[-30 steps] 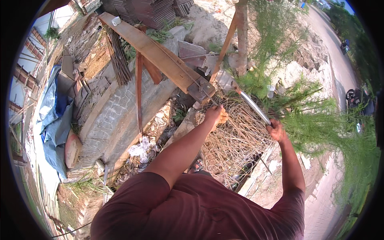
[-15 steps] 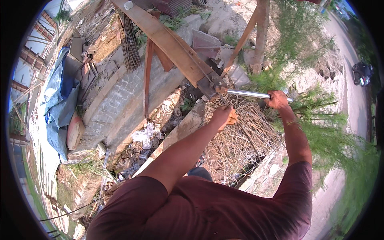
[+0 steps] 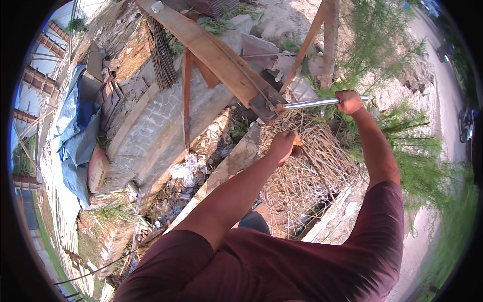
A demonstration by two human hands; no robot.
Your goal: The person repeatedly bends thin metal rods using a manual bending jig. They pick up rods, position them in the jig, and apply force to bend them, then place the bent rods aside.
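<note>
My right hand (image 3: 348, 102) is wrapped round a silver metal pipe (image 3: 312, 103) near its outer end. The pipe's other end meets a dark metal plate (image 3: 265, 108) with small stubs, fixed at the near end of a long wooden plank (image 3: 216, 53). My left hand (image 3: 283, 146) is closed just below that plate. A piece of orange-brown material (image 3: 298, 141) shows at its fingers, and a thin steel rod (image 3: 318, 173) runs from there toward me. Exactly what the left fingers grip is hidden.
Beneath my hands lies a pile of bent steel rods (image 3: 294, 189). Wooden posts (image 3: 186, 100) prop the plank. Straight rods (image 3: 161, 55) lean at the left, with a blue tarp (image 3: 75, 136) beyond. Feathery green branches (image 3: 402, 136) hang at the right, beside a road (image 3: 443, 100).
My right hand has swung the pipe's outer end away from me, toward the far side. My left hand stays near the plate. A motorbike on the road has shifted nearer.
</note>
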